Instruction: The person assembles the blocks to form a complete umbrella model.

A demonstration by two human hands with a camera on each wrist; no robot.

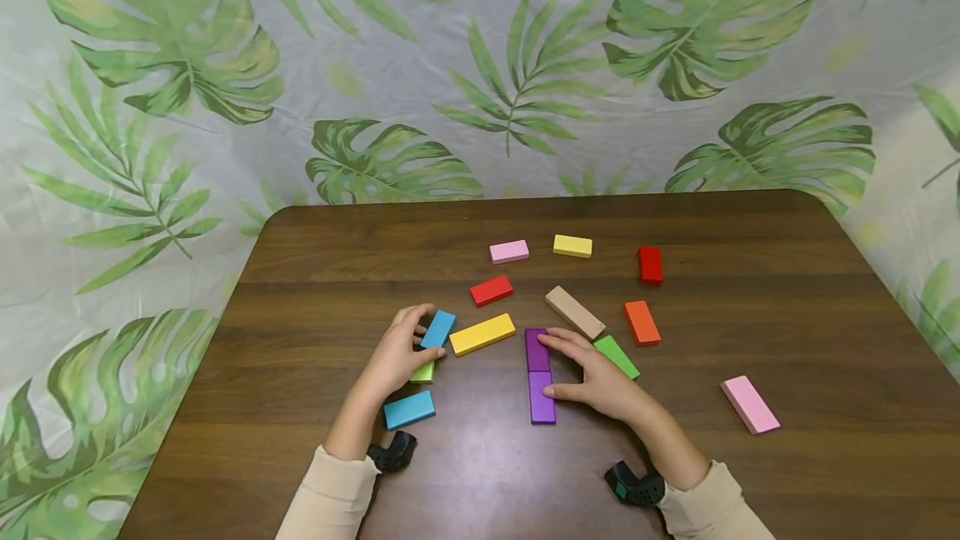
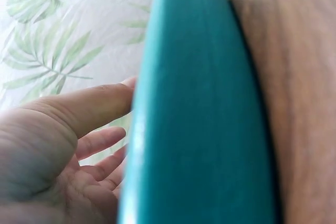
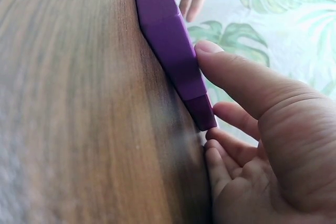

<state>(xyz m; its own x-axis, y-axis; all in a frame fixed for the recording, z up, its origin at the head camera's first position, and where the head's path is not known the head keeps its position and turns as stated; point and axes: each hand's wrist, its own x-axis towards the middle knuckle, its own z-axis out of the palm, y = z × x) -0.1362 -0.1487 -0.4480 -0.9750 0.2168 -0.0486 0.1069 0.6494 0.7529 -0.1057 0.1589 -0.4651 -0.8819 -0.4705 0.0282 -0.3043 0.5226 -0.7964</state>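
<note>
In the head view my left hand curves its thumb and fingers around a blue block, left of centre. A lime green block shows partly under the thumb. Nearer me lies another blue block, which looks teal and large in the left wrist view and hides the left fingertips there. My right hand lies against two purple blocks set end to end, its fingers at the dark purple block and its thumb at the violet block. In the right wrist view the thumb tip meets the violet block's edge.
Beside the left hand is a long yellow block. Past the right hand lie a tan block, a green block and an orange block. Red, pink and pale yellow blocks are spread over the brown table; a leaf-patterned cloth hangs behind.
</note>
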